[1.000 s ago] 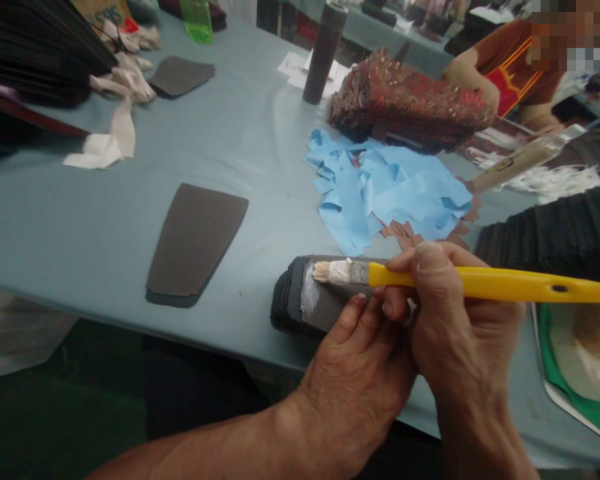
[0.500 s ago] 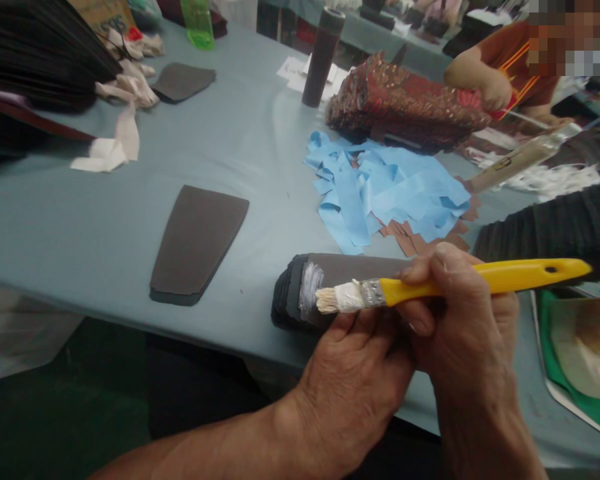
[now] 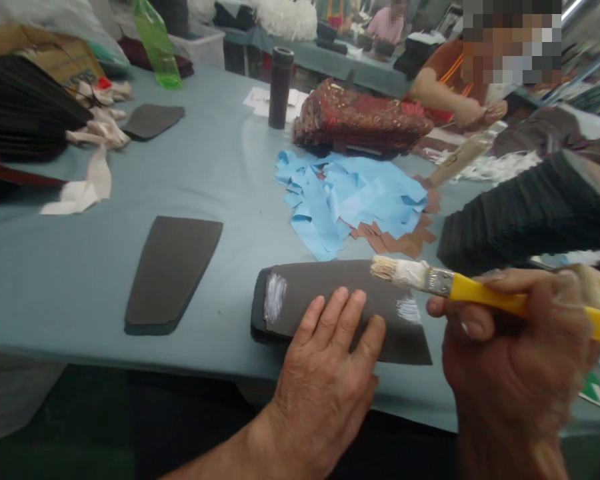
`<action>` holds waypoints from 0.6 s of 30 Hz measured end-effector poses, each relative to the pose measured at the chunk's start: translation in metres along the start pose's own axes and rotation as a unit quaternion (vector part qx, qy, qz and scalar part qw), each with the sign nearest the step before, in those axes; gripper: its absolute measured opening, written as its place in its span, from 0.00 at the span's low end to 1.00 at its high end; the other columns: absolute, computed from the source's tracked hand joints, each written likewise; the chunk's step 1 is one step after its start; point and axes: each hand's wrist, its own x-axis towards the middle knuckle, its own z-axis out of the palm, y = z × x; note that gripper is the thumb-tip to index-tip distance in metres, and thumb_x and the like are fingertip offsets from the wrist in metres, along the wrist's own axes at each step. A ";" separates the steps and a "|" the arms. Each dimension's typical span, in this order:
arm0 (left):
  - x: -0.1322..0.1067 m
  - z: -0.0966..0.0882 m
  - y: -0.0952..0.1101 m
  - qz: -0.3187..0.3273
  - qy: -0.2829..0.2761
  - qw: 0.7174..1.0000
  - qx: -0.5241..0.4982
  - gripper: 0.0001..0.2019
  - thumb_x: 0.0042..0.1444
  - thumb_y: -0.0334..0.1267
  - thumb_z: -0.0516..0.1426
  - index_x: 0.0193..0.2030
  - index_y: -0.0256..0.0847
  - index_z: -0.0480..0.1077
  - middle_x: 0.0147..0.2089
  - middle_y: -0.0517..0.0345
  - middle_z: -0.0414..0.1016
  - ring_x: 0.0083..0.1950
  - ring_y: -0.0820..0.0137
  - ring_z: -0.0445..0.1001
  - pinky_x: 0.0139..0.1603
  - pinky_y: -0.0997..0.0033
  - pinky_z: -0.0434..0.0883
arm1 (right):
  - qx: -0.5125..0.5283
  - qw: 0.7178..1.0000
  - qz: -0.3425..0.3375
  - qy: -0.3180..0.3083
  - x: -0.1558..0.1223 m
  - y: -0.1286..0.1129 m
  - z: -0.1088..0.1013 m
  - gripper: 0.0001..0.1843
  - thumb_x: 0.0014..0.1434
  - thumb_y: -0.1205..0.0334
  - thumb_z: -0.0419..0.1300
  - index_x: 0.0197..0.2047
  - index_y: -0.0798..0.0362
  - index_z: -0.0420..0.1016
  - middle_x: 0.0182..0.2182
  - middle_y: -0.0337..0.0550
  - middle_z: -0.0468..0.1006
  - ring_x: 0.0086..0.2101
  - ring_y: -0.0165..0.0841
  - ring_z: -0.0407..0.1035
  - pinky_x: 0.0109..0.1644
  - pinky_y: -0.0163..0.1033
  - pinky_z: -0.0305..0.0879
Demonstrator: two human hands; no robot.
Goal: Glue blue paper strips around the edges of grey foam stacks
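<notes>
My left hand [image 3: 325,373] lies flat, fingers spread, on a stack of dark grey tapered pieces [image 3: 330,300] near the table's front edge. White glue smears show at the top piece's left end and near its right end. My right hand [image 3: 515,347] is closed round the yellow handle of a brush [image 3: 430,280]. Its white, glue-laden bristles hover over the far right edge of the top piece.
Another dark grey piece [image 3: 173,270] lies to the left on the blue-grey table [image 3: 55,280]. Blue strips and brown scraps [image 3: 350,197] sit behind the stack. A dark pleated stack [image 3: 525,213] is at right, a dark bottle [image 3: 280,87] and patterned bundle [image 3: 360,120] farther back. A person sits across.
The brush has moved from the left end of the top piece to its right end, leaving a second white smear. My left hand now lies flat on the piece. The view has shifted.
</notes>
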 end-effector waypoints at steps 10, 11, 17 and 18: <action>0.003 0.001 -0.001 -0.019 0.011 0.999 -0.026 0.21 0.69 0.44 0.61 0.66 0.45 0.74 0.75 0.49 0.71 0.75 0.54 0.69 0.78 0.54 0.56 | 0.033 0.985 -0.017 0.171 0.004 0.015 -0.048 0.16 0.65 0.49 0.65 0.32 0.51 0.75 0.15 0.28 0.66 0.16 0.27 0.63 0.22 0.33 0.65; 0.003 0.001 -0.001 -0.018 0.018 0.999 -0.024 0.20 0.70 0.44 0.59 0.66 0.45 0.74 0.74 0.49 0.72 0.75 0.54 0.69 0.78 0.54 0.55 | 0.014 0.984 -0.028 0.175 0.001 0.017 -0.053 0.17 0.66 0.47 0.65 0.33 0.51 0.75 0.15 0.29 0.69 0.16 0.27 0.65 0.21 0.32 0.63; 0.003 0.007 -0.018 0.079 0.035 0.995 0.052 0.23 0.69 0.43 0.58 0.67 0.38 0.72 0.73 0.41 0.72 0.73 0.49 0.70 0.80 0.53 0.52 | -0.079 0.985 -0.095 0.119 -0.017 0.039 -0.085 0.16 0.73 0.48 0.61 0.42 0.52 0.77 0.24 0.37 0.83 0.19 0.28 0.71 0.24 0.34 0.69; 0.002 0.009 -0.022 0.102 0.042 0.992 0.069 0.24 0.68 0.42 0.59 0.68 0.36 0.72 0.73 0.39 0.72 0.72 0.48 0.71 0.81 0.52 0.51 | -0.095 0.985 -0.095 0.112 -0.019 0.042 -0.090 0.15 0.74 0.49 0.60 0.43 0.52 0.77 0.25 0.38 0.84 0.19 0.29 0.71 0.25 0.35 0.70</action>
